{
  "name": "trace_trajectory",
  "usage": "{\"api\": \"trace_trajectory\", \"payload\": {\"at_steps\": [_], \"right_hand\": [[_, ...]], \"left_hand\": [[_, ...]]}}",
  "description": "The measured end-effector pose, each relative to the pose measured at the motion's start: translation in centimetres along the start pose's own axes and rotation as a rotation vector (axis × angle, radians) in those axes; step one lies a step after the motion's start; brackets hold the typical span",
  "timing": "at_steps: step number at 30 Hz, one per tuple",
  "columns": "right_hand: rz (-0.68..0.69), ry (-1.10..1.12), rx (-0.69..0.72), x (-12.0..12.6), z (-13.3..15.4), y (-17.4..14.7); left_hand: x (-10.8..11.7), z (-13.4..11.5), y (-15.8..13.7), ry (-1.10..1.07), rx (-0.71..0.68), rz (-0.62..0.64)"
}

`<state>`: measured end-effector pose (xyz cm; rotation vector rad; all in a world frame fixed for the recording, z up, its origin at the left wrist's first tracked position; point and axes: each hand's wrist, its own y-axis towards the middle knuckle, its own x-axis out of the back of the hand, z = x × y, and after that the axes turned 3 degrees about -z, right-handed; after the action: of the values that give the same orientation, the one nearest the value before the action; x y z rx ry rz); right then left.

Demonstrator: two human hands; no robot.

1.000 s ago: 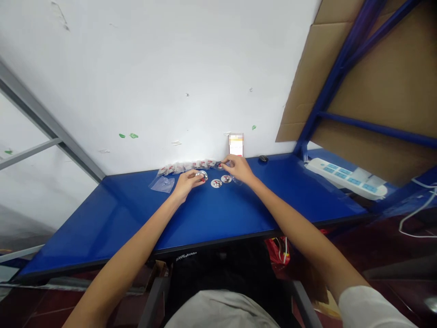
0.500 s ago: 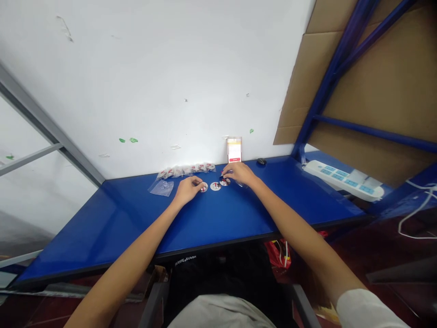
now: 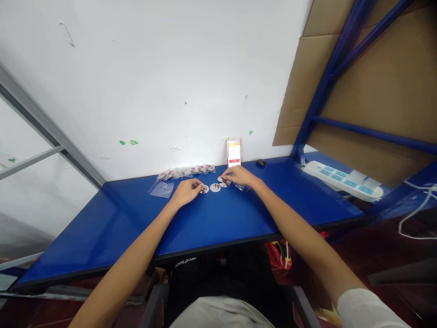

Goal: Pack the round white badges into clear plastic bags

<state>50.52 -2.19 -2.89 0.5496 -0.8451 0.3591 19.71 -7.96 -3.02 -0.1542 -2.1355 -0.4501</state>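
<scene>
Several small round discs with white rims and red and dark marks lie in a short row on the blue table. My left hand (image 3: 187, 191) is closed, thumb and fingertips at the edge of the left disc (image 3: 205, 189). Between my hands lies the middle disc (image 3: 215, 187), with neither hand on it. My right hand (image 3: 241, 176) pinches a disc (image 3: 220, 179) that overlaps the right disc (image 3: 224, 184). Their exact kind is too small to make out.
Small clear packets (image 3: 186, 171) with red and white contents line the wall side. An empty clear bag (image 3: 161, 189) lies left of my left hand. A phone (image 3: 234, 157) leans against the wall, near a black mouse (image 3: 261, 162). A white power strip (image 3: 343, 180) is at right.
My right fingertips have shifted slightly, and a white-rimmed disc now shows in them above the right disc. My left hand has stayed nearly in place, with more of its disc showing.
</scene>
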Motion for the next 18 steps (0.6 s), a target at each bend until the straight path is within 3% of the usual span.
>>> {"api": "trace_trajectory", "payload": {"at_steps": [18], "right_hand": [[0.176,0.037,0.019,0.2,3.0,-0.4]], "left_hand": [[-0.8,0.5,0.3,0.037,-0.163,-0.047]]}}
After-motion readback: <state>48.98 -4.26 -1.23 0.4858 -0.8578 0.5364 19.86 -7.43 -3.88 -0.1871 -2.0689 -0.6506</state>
